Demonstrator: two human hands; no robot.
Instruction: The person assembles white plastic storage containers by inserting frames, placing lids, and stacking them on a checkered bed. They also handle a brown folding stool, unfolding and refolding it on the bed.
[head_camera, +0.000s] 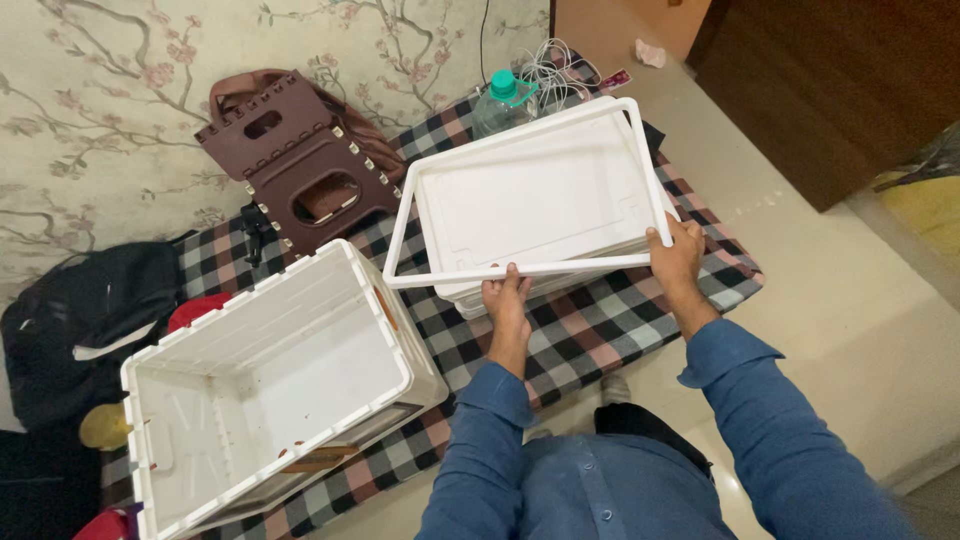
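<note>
- While both hands grip the near long rail of a white rectangular frame (522, 190), the frame is held level above a stack of white plastic panels (535, 200) and surrounds the stack's outline when seen from above.
- Left hand (507, 300): fingers curled over the near rail, close to its middle; closed on the frame.
- Right hand (676, 255): thumb on top of the rail at the near right corner, fingers wrapped beneath; closed on the frame.
- Both forearms wear blue sleeves (740, 400).
- The stack of panels rests on a checked cloth (590, 320) in black, white and pink, which covers the low surface under all the parts.
- The frame's far rail lies just beside a clear bottle with a green cap (503, 98); a bundle of white cable (556, 70) lies next to the bottle.
- A white open-top crate (270, 380) stands on the cloth to the left of the person, well apart from the frame; its interior shows bare walls and floor.
- A brown folding step stool (300, 165) leans against the floral wall behind the crate, with a brown bag partly hidden behind it.
- A black backpack (90, 320) sits at the far left against the wall, with a red item (195, 310) between it and the crate.
</note>
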